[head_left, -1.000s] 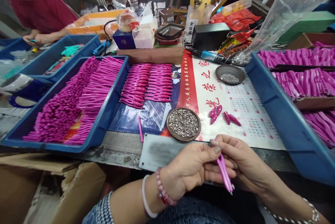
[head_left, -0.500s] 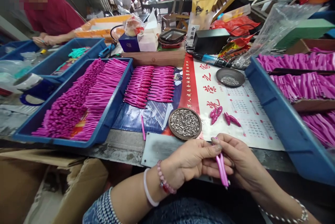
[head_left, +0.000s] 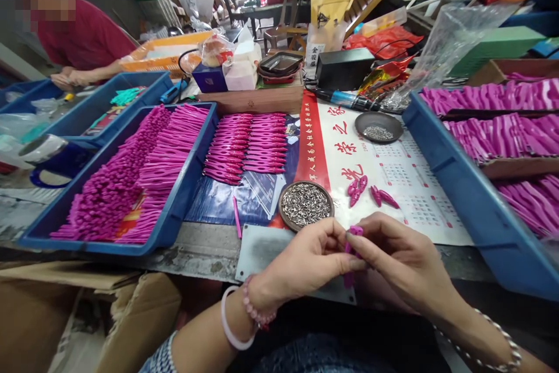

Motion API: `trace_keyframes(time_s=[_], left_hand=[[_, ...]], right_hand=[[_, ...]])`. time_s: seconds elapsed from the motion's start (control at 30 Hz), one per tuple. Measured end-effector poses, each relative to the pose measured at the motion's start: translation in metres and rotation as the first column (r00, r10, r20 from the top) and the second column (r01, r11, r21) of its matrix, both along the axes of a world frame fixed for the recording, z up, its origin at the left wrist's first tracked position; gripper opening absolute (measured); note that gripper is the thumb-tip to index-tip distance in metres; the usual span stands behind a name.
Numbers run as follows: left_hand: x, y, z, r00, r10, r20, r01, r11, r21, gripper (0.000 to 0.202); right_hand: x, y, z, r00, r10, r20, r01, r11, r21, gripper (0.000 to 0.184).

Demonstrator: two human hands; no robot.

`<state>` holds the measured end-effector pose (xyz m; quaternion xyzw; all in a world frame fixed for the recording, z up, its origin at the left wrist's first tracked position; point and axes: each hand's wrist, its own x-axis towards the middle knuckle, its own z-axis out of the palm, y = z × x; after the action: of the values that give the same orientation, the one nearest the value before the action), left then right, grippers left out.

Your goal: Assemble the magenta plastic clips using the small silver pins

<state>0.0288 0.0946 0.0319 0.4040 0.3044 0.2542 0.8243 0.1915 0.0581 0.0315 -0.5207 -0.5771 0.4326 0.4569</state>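
In front of my body, my left hand (head_left: 308, 259) and my right hand (head_left: 399, 254) pinch one slim magenta plastic piece (head_left: 349, 279) between thumbs and fingers. It stands roughly upright, its top poking out above the thumbs and its middle covered by them. A brown bowl (head_left: 283, 217) of small shiny metal pins lies just beyond my left hand. Several short, dark magenta oval parts (head_left: 358, 189) rest on the calendar sheet (head_left: 425, 227) past my fingers. Under my left wrist is a grey metal plate (head_left: 257, 251).
At left a blue tray (head_left: 172, 233) holds many thin magenta sticks, and one loose stick (head_left: 237, 217) lies beside it. Rows of assembled magenta pieces (head_left: 225, 146) sit mid-table. Another blue tray (head_left: 463, 187) borders the right. A co-worker (head_left: 87, 35) sits far left.
The magenta piece has turned from slanting down toward me to nearly upright, and less of it shows. My hands have shifted slightly left. The view has moved a little.
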Motion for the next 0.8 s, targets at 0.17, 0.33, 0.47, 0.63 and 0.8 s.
trace_keyframes(time_s=[0.17, 0.33, 0.47, 0.63, 0.8], left_hand=[[-0.008, -0.004, 0.003, 0.993, 0.073, -0.092, -0.053, 0.978, 0.203, 0.024], [-0.001, -0.014, -0.006, 0.986, 0.114, -0.125, -0.087, 0.976, 0.2, 0.022], [0.005, -0.018, -0.009, 0.981, 0.122, -0.149, -0.086, 0.97, 0.228, 0.021], [0.007, -0.018, -0.01, 0.975, 0.119, -0.186, -0.072, 0.967, 0.242, 0.024], [0.006, -0.018, -0.012, 0.979, 0.104, -0.174, -0.061, 0.97, 0.237, 0.023]], right_hand=[[0.0, 0.007, 0.002, 0.951, 0.04, 0.308, -0.147, 0.931, 0.333, 0.008], [0.005, 0.001, -0.01, 0.907, 0.033, 0.42, -0.198, 0.913, 0.357, 0.011], [0.01, -0.004, -0.017, 0.895, 0.011, 0.446, -0.191, 0.913, 0.36, 0.014], [0.013, -0.006, -0.021, 0.897, -0.007, 0.442, -0.183, 0.904, 0.386, 0.01], [0.013, -0.007, -0.022, 0.912, 0.001, 0.411, -0.18, 0.9, 0.397, 0.01]])
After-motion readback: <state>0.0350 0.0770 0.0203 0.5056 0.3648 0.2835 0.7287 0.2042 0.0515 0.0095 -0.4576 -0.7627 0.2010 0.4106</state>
